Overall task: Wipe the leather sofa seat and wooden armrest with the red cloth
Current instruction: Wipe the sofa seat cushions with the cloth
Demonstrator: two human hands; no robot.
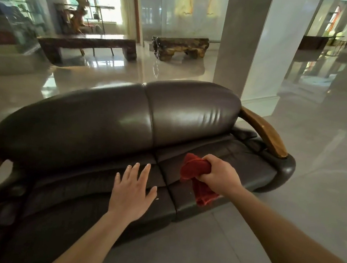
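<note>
Red cloth [194, 169] bunched in right hand [219, 175], seemingly above seat [239, 158]

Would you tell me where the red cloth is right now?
The red cloth is bunched in the right hand, over the right seat cushion.

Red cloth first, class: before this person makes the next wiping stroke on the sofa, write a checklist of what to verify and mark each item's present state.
1. Red cloth gripped by the right hand: ok, fist closed round it.
2. Cloth flat against the leather seat: not ok, it is bunched with a tail hanging.
3. Left hand free of the cloth: ok, open, fingers spread over the left seat cushion.
4. Right seat cushion free of objects: ok.
5. Wooden armrest unobstructed: ok.
6. Seat already clean: cannot tell.
</note>
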